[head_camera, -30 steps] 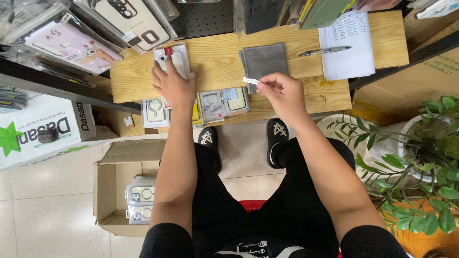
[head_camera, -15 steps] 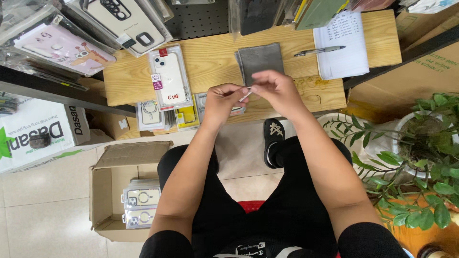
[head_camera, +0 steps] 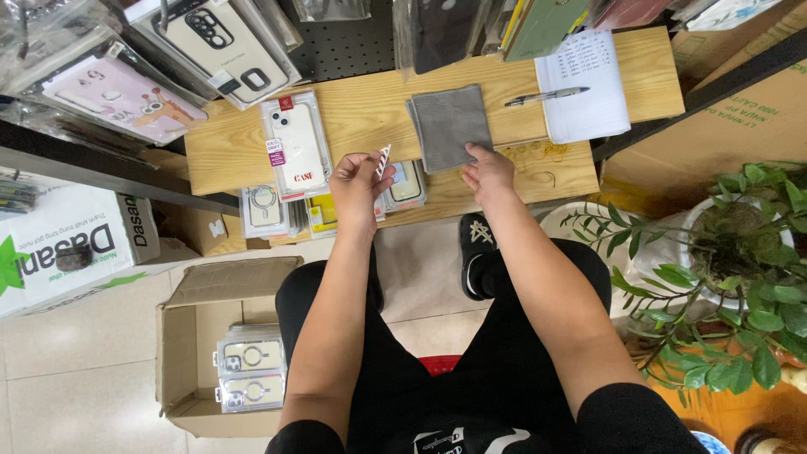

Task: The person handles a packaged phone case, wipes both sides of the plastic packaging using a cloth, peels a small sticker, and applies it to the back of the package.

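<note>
A wooden bench (head_camera: 378,109) carries the work, with a cardboard box (head_camera: 189,336) of packaged cases on the floor below its left end and a potted plant (head_camera: 740,252) off its right end. A white notepad (head_camera: 588,92) with a pen (head_camera: 546,96) lies at the far right corner, a packaged phone case (head_camera: 294,147) toward the left. Near the front edge, the right hand (head_camera: 486,168), fingers spread and grasping nothing, presses the corner of a grey cloth (head_camera: 450,126); the left hand (head_camera: 357,181) pinches a small striped strip (head_camera: 383,160) just beside it.
</note>
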